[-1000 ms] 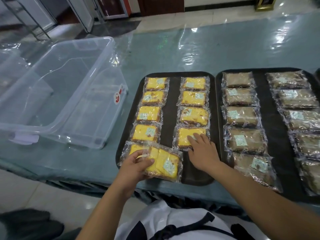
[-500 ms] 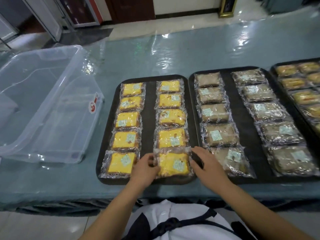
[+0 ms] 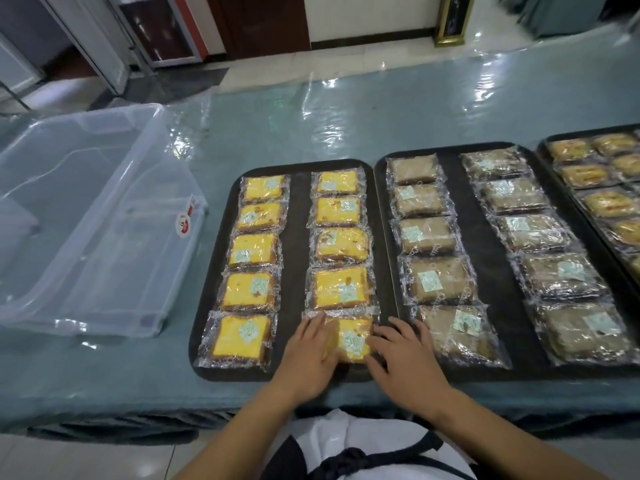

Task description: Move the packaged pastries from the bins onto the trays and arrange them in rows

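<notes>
Both hands on the last yellow pastry [image 3: 351, 339], at 6 o'clock in the right column of the left tray [image 3: 298, 244]. Left hand [image 3: 310, 356] lies flat on its left half, fingers straight, pressing down. Right hand [image 3: 405, 362] sits at its right edge, fingers loosely spread, touching the wrapper, not curled round it. Likely reason: squaring the pack so it lines up under the four above. Tray then reads two columns of five. Clear bin [image 3: 86, 220] at 9 o'clock on the counter [image 3: 346, 123] looks empty. Brown pastries [image 3: 429, 233] fill the tray at 3 o'clock.
</notes>
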`<state>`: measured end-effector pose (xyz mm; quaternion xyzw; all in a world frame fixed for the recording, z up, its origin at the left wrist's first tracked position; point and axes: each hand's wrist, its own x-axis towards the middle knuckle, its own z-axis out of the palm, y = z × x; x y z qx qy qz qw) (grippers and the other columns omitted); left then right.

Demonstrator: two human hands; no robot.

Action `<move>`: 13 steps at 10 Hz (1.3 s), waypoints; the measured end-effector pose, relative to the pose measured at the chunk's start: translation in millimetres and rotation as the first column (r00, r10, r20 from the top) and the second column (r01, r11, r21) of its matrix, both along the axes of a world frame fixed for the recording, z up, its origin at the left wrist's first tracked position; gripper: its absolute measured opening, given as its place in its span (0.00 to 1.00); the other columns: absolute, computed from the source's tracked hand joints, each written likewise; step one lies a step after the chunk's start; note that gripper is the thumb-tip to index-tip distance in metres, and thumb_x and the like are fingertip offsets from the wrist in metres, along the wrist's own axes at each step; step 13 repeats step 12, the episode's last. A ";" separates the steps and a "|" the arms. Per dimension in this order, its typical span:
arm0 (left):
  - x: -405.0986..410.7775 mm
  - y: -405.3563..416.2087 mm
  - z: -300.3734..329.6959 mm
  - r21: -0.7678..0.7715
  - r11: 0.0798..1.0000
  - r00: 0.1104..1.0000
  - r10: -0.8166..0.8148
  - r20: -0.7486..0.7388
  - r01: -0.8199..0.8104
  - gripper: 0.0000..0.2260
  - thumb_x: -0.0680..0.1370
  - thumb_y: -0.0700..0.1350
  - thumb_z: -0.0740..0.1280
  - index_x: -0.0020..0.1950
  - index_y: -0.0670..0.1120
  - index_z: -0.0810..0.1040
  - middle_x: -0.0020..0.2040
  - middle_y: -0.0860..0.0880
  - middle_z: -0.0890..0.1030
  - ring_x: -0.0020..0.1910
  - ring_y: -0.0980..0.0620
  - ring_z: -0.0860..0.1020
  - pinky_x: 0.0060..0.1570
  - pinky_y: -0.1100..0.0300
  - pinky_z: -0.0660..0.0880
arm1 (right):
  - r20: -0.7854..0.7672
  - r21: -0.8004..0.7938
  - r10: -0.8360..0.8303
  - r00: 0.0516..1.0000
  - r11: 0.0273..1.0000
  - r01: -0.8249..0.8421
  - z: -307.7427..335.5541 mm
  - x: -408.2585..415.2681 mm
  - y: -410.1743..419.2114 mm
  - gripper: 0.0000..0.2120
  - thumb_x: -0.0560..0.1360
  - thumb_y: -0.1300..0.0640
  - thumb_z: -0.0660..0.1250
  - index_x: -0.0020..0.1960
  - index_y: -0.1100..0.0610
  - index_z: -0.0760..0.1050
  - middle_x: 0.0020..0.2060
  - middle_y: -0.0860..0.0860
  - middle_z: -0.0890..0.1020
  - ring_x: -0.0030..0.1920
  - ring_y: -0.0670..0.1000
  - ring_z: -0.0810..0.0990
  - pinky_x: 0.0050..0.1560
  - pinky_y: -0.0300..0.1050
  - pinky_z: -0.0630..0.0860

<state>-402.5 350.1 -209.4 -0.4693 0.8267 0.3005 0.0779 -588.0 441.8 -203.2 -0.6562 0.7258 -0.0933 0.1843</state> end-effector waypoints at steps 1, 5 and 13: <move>20.9 -21.1 9.2 -0.137 0.977 0.984 0.150 -0.097 -0.163 0.24 0.84 0.54 0.54 0.80 0.57 0.55 0.82 0.55 0.50 0.81 0.51 0.48 0.79 0.48 0.50 | 0.049 0.001 0.025 0.999 1.000 -0.025 8.4 4.9 -22.4 0.22 0.81 0.44 0.54 0.72 0.47 0.68 0.75 0.48 0.64 0.78 0.54 0.53 0.77 0.58 0.44; 88.5 -74.3 -27.7 -0.267 0.933 0.932 0.301 0.203 -0.243 0.36 0.72 0.72 0.29 0.78 0.61 0.34 0.79 0.51 0.33 0.77 0.44 0.31 0.72 0.46 0.33 | -0.111 0.037 -0.007 0.994 0.999 0.011 -44.0 43.2 -96.1 0.34 0.79 0.31 0.39 0.79 0.45 0.35 0.78 0.49 0.37 0.77 0.56 0.31 0.74 0.65 0.35; 83.3 -88.9 -6.9 -0.153 0.938 0.932 0.332 0.146 -0.310 0.31 0.80 0.67 0.51 0.81 0.60 0.47 0.82 0.51 0.42 0.80 0.44 0.41 0.76 0.38 0.43 | 0.009 0.121 0.082 0.997 0.989 -0.082 -13.5 19.1 -92.1 0.35 0.79 0.34 0.51 0.79 0.41 0.38 0.79 0.47 0.37 0.78 0.54 0.33 0.77 0.60 0.37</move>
